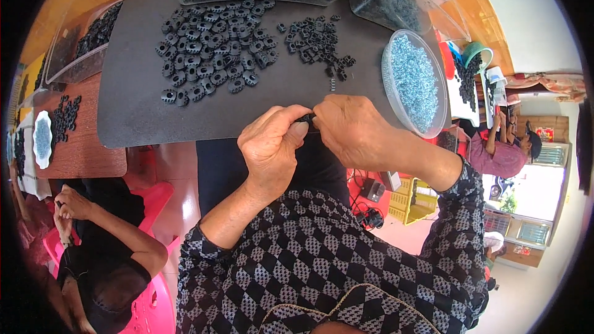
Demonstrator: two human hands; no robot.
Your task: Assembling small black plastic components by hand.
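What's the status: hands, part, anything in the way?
Left hand pinching small black part. Right hand up against it, fingertips mostly hidden. Loose coil spring on dark tabletop just beyond; nothing visibly blocking.

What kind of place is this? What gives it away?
Probably a small hand-assembly workshop. Black plastic parts lie heaped on the dark table, a round tub holds what look like small springs, and a co-worker sits by a brown table with similar piles.
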